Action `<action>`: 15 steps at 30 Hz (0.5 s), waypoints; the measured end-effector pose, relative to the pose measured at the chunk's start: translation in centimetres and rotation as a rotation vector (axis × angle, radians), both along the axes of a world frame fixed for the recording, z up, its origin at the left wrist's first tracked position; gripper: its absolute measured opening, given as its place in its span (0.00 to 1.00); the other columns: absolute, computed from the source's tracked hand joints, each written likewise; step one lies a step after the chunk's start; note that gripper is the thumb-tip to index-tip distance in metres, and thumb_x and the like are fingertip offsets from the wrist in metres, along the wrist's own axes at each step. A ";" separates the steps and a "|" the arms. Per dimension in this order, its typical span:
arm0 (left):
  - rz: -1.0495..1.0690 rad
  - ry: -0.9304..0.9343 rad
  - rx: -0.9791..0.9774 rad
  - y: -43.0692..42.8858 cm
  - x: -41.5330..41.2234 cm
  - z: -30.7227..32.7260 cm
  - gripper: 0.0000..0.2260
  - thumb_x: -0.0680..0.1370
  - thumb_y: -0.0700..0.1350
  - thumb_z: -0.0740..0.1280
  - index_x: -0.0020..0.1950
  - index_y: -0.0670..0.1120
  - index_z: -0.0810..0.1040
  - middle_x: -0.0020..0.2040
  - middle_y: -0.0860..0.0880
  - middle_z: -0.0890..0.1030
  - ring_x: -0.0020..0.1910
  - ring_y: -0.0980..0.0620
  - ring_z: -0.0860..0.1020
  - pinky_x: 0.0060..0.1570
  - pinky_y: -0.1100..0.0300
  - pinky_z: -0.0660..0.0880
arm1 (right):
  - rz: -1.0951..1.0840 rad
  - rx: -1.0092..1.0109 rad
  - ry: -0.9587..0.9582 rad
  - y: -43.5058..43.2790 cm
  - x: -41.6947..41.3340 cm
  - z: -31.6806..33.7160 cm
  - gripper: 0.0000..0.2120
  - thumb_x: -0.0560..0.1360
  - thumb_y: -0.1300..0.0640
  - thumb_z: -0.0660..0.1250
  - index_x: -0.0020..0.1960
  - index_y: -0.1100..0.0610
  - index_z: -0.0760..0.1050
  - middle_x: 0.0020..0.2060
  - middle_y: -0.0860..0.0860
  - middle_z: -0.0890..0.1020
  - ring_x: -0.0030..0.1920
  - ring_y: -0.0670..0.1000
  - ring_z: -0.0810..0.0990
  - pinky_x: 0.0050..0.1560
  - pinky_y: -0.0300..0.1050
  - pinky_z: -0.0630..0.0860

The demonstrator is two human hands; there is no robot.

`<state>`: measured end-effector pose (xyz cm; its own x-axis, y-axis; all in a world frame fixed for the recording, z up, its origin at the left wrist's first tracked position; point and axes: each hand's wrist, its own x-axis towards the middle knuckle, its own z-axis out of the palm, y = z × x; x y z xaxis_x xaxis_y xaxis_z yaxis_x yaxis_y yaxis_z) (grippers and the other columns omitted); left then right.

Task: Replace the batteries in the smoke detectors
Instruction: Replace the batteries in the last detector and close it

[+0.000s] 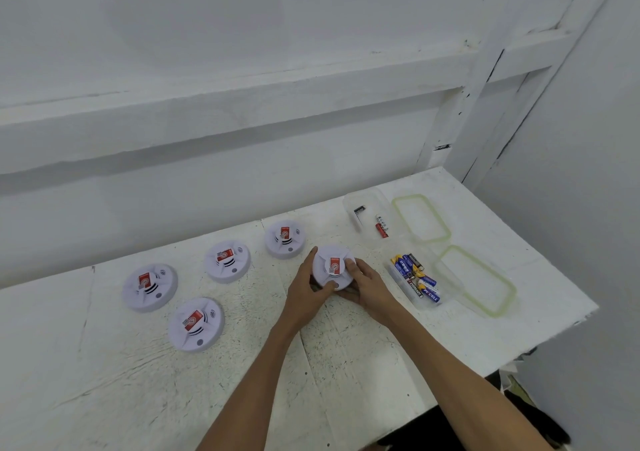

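I am counting five round white plastic smoke detectors with red labels: a far-left one [149,288], a nearest one [196,324], a middle one [228,261], a back one [285,239] and a right-hand one [333,267]. I am seeing two clear plastic tubs, a far tub [349,202] and a near tub [447,289], and two green-rimmed clear lids, a far lid [420,218] and a near lid [476,281]. The far tub is holding two batteries, a black battery [359,212] and a red-and-white battery [381,226]. The near tub's heap of batteries [417,277] is lying too jumbled for me to count.

On my feed there is a white-painted table [346,364] with a rough, cracked, speckled top, set into a corner. Behind it I see a white back wall [242,18] crossed by a horizontal beam [242,104], with a soft shadow beneath it. A white post [446,132] with chipped dark spots rises at the corner beside a plain side wall [588,173]. The light is even and diffuse.
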<state>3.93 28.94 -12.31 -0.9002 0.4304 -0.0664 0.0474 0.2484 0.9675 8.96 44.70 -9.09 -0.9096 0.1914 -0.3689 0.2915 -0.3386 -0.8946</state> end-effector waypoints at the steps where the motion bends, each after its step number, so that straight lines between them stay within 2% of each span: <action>1: -0.001 -0.016 0.004 -0.1 0.0 0.1 0.31 0.81 0.46 0.69 0.81 0.52 0.60 0.78 0.54 0.68 0.75 0.54 0.69 0.74 0.57 0.69 | -0.002 0.001 -0.001 0.0 0.1 0.1 0.15 0.82 0.49 0.63 0.64 0.54 0.77 0.57 0.55 0.84 0.58 0.57 0.83 0.57 0.54 0.81; 3: 0.019 -0.068 0.013 -0.4 -0.2 0.2 0.26 0.84 0.43 0.63 0.82 0.53 0.61 0.78 0.53 0.70 0.70 0.48 0.75 0.66 0.52 0.75 | -0.005 0.008 0.001 -0.1 0.1 0.1 0.14 0.82 0.49 0.63 0.63 0.54 0.77 0.57 0.55 0.84 0.57 0.56 0.84 0.56 0.52 0.82; 4: 0.034 -0.087 0.011 -0.6 -0.3 0.3 0.24 0.85 0.42 0.60 0.81 0.54 0.62 0.76 0.52 0.72 0.62 0.49 0.79 0.57 0.55 0.79 | -0.005 0.012 0.001 -0.1 0.1 0.2 0.14 0.82 0.49 0.63 0.63 0.53 0.77 0.56 0.55 0.85 0.57 0.56 0.84 0.55 0.52 0.82; 6: 0.050 -0.086 -0.012 -0.7 -0.4 0.4 0.23 0.86 0.41 0.57 0.81 0.53 0.63 0.73 0.52 0.75 0.46 0.59 0.79 0.41 0.65 0.77 | -0.008 0.017 -0.004 -0.2 0.1 0.1 0.14 0.82 0.49 0.63 0.63 0.54 0.77 0.57 0.55 0.84 0.57 0.56 0.84 0.55 0.51 0.82; 8: 0.054 -0.079 -0.021 -0.6 -0.4 0.3 0.22 0.86 0.42 0.57 0.81 0.52 0.63 0.71 0.51 0.77 0.41 0.61 0.76 0.38 0.67 0.74 | -0.007 0.020 -0.012 -0.2 0.0 0.1 0.15 0.81 0.49 0.64 0.64 0.55 0.77 0.57 0.56 0.84 0.57 0.57 0.84 0.56 0.52 0.82; 11: 0.065 -0.079 -0.018 -0.7 -0.3 0.4 0.22 0.86 0.42 0.58 0.81 0.52 0.63 0.70 0.52 0.77 0.43 0.58 0.77 0.39 0.66 0.75 | -0.005 0.023 -0.013 -0.2 -0.1 0.0 0.15 0.81 0.48 0.64 0.64 0.54 0.77 0.57 0.56 0.84 0.57 0.57 0.84 0.56 0.52 0.82; 15: 0.061 -0.073 -0.014 -0.7 -0.2 0.2 0.23 0.86 0.41 0.58 0.81 0.52 0.63 0.70 0.52 0.78 0.38 0.62 0.75 0.38 0.66 0.74 | -0.006 0.025 -0.013 -0.2 -0.1 -0.1 0.15 0.81 0.48 0.64 0.64 0.54 0.76 0.57 0.56 0.84 0.57 0.57 0.84 0.57 0.54 0.81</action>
<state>3.70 28.26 -12.09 -0.9174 0.3732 -0.1383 -0.0386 0.2626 0.9641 8.91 44.53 -9.20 -0.9034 0.2058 -0.3761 0.3017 -0.3181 -0.8988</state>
